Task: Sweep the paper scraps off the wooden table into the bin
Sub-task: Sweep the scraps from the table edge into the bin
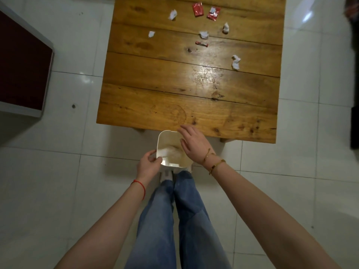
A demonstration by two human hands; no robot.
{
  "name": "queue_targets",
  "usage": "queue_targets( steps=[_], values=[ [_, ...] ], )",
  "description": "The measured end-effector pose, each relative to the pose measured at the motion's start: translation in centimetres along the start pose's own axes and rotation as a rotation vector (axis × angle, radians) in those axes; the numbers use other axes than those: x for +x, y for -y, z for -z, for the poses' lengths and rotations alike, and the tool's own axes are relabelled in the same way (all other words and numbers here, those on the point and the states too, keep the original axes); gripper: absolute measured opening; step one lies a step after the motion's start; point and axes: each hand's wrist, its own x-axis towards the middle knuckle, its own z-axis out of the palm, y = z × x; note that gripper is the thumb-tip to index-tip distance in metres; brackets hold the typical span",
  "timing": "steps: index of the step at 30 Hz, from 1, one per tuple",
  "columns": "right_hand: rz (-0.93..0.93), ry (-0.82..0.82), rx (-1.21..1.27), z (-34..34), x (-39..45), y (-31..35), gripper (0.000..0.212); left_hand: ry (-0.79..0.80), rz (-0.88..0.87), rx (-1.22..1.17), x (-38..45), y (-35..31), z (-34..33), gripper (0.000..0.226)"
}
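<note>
Paper scraps are all sitting up at the far end of the wooden surface, well apart from you. You've got white crumpled bits scattered around: one far left, a small one below it, one mid-surface, one off to its right, and a bigger wad nearest the right edge. Mixed in are two red wrappers side by side at the top and a thin red strip just below the middle scrap.

Your white bin sits low, right against the near edge of the surface, in front of your jeans. Something pale lies in the bottom of it, too blurry to tell what.

Your left hand has its fingers pinched on the bin's near-left rim. Your right hand hovers over the bin's right side, fingers spread loose and holding nothing, tips near the surface edge. Red string on the left wrist, gold bracelets on the right.
</note>
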Motion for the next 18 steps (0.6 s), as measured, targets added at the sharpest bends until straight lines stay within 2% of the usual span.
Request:
queue_targets(
  steps=[10,18],
  values=[
    [-0.085,-0.232,0.045,4.8,-6.6,3.2,0.041,0.049,-0.163,-0.061,-6.3,-3.7,3.7,0.047],
    [-0.245,-0.430,0.152,10.7,-16.6,4.4,0.040,0.158,-0.320,0.153,-14.0,-7.6,3.9,0.046]
  ],
)
